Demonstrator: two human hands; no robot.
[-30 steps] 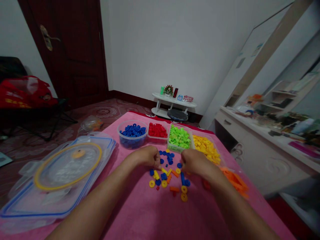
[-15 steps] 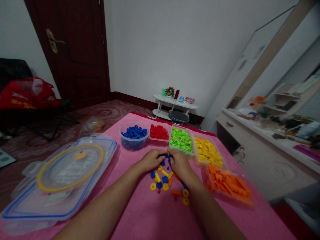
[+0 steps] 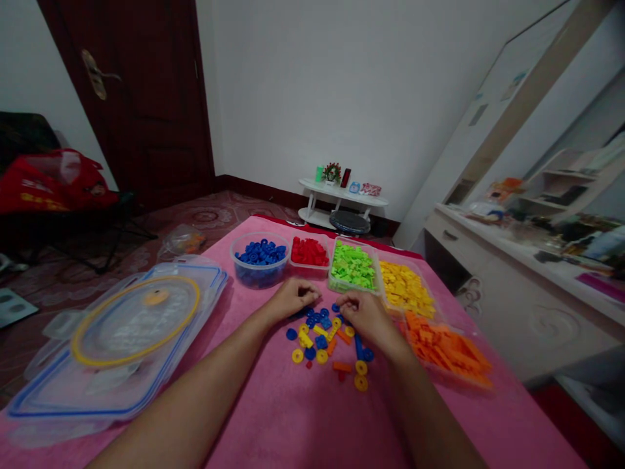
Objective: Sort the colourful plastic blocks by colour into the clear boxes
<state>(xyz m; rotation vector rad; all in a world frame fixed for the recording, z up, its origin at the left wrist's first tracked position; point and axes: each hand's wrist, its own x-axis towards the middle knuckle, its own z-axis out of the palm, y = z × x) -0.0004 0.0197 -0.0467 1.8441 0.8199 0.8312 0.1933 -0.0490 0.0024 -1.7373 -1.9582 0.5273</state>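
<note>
A loose pile of plastic building pieces (image 3: 321, 341), blue, yellow, orange and red, lies on the pink cloth (image 3: 288, 417) between my forearms. My left hand (image 3: 293, 298) is at the pile's far left edge, fingers bent and held together; whatever they hold, if anything, is hidden. Opposite it, my right hand (image 3: 365, 315) has its fingers curled inward, with a round blue piece (image 3: 335, 307) right at the fingertips. Whether they grip that piece I cannot tell. Yellow rings (image 3: 361, 383) and an orange brick (image 3: 342, 367) lie nearest me.
Behind the hands stand tubs of blue (image 3: 260, 270), red (image 3: 309, 257), green (image 3: 354, 268), yellow (image 3: 406, 290) and orange pieces (image 3: 446, 352). Stacked clear lids (image 3: 127, 339) cover the left side. Beyond the table's far edge is a white shelf (image 3: 342, 191).
My hands have drawn apart from their meeting point over the far end of the pile. More blue pieces now show between them. The view has shifted slightly.
</note>
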